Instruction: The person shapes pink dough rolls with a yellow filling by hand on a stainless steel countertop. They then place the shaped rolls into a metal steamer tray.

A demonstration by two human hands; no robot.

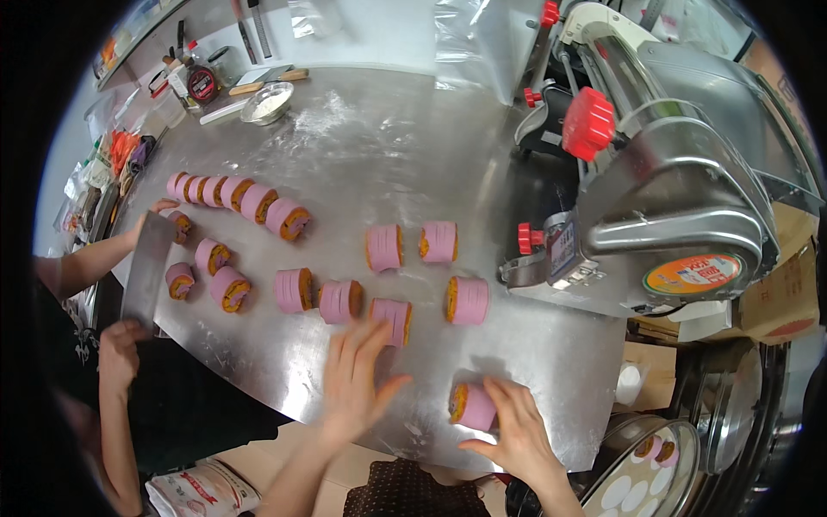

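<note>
Several pink and orange dough rolls lie on the steel worktable before me. My left hand (355, 381), blurred and with fingers spread, is over the near edge of a scored roll (392, 320); no roll shows in its grasp. At the table's front right, my right hand (517, 420) curves around the right end of another pink roll (473, 406). Its fingertips overlap that roll, while the thumb is spread below it, apart from its side. More cut rolls with slits on top, such as one at the left (293, 291) and one at the right (468, 300), stand nearby.
At left, another person's hand (123, 346) is at a broad metal blade (145, 271) beside smaller rolls. A row of slices (239, 194) lies behind. A large metal machine (672, 213) fills the right side. Round pans (694, 446) stand low at right; a glass bowl (268, 103) holds white powder.
</note>
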